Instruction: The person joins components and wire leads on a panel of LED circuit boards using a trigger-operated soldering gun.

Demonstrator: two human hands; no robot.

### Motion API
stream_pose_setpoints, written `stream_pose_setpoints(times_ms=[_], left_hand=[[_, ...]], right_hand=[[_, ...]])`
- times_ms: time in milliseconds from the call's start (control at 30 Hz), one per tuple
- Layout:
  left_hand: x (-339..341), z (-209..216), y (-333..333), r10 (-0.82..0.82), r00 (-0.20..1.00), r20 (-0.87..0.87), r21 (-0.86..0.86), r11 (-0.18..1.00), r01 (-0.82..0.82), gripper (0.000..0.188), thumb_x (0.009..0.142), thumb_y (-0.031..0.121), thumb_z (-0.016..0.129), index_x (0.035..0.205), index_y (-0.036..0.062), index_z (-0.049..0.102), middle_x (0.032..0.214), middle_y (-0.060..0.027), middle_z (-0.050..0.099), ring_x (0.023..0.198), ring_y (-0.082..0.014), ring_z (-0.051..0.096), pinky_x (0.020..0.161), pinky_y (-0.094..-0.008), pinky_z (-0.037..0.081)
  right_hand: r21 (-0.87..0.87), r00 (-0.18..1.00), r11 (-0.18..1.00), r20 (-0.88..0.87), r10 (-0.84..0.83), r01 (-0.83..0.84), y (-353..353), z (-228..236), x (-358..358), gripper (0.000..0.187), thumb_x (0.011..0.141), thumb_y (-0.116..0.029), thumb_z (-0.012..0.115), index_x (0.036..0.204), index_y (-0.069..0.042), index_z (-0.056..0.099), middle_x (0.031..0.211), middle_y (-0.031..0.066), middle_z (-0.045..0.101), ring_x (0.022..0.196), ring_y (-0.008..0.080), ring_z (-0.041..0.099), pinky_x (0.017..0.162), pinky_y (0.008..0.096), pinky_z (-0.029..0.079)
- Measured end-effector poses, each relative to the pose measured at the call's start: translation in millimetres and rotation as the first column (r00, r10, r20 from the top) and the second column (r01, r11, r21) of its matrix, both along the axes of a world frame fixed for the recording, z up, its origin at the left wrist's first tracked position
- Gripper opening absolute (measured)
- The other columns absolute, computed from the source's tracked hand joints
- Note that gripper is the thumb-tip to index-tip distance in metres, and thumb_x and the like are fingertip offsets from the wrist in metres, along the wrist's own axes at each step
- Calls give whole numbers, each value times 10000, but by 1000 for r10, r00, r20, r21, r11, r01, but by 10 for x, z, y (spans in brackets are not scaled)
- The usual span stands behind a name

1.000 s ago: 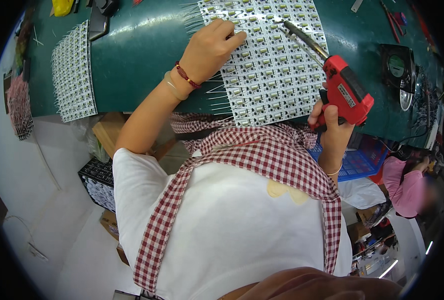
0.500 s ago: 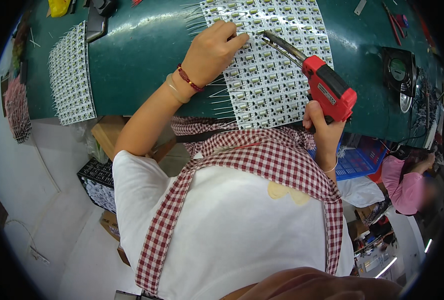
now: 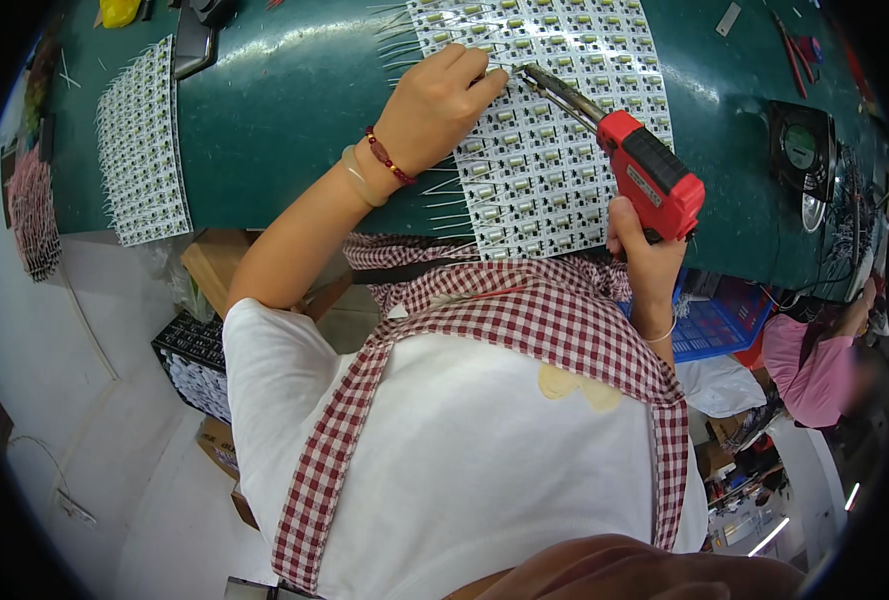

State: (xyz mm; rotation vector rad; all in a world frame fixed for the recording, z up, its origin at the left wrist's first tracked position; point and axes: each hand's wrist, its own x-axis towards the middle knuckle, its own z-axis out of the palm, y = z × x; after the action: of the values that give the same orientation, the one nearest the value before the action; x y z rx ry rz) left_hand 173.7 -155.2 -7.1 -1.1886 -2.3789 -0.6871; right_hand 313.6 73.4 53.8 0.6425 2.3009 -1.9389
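A large sheet of white circuit boards point(image 3: 540, 185), set with rows of small components, lies on the green table, thin wires point(image 3: 452, 205) sticking out along its left side. My left hand point(image 3: 440, 105) rests over its upper left part, thumb and fingers pinched together; what they hold is too small to make out. In my right hand point(image 3: 650, 255) is a red and black soldering gun point(image 3: 655, 175), gripped by its handle. Its metal tip points up and left, ending at the sheet close beside my left fingertips.
Another board sheet with wires point(image 3: 145, 145) lies at the table's left, near a dark device point(image 3: 195, 45). To the right are red-handled pliers point(image 3: 793, 55) and a black box with a dial point(image 3: 803, 145). A blue crate point(image 3: 715, 325) stands below the table; a person in pink point(image 3: 805, 370) is beyond.
My left fingertips and the soldering gun have shifted slightly relative to the sheet, the gun a little left. Both hands keep their grips, and the whole view has moved slightly.
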Motion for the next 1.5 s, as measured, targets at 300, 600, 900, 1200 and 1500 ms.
stream_pose_setpoints(times_ms=[300,600,900,1200,1500], left_hand=[[19,5,12,6,1000,14,0,1000,-6,249,674,-9,654,915,50,666,748,-41,493,699,-195,540,616,-297,482],[-18,-28,-7,34,999,29,42,999,-35,242,668,-10,663,886,91,687,738,-19,530,679,-183,561,573,-288,485],[-55,-20,-19,-35,999,40,47,998,33,269,653,-29,663,883,110,685,743,-15,545,667,-178,562,563,-286,486],[-55,12,-29,-59,997,53,42,997,57,310,635,-41,649,908,103,679,748,-21,533,683,-183,552,582,-288,488],[-76,2,-46,-80,995,65,6,997,80,308,624,-37,634,902,90,669,754,-23,520,709,-185,548,604,-292,491]], right_hand=[[-101,995,993,-60,-75,69,37,65,11,248,806,-97,741,979,15,603,687,9,594,529,62,531,474,205,418],[-117,1000,993,-15,-4,2,52,24,105,223,867,-116,656,1005,36,569,649,35,576,512,87,531,467,218,418],[-67,999,997,-41,31,-34,50,-45,177,210,896,-101,607,1036,45,552,639,37,566,506,84,518,463,221,410],[-54,1000,998,17,-22,23,36,-58,215,148,848,-90,677,921,8,594,664,20,585,518,72,535,472,217,431],[-102,999,994,-5,-35,34,81,-85,281,206,806,-67,733,953,-8,603,725,16,607,538,68,550,475,209,440]])
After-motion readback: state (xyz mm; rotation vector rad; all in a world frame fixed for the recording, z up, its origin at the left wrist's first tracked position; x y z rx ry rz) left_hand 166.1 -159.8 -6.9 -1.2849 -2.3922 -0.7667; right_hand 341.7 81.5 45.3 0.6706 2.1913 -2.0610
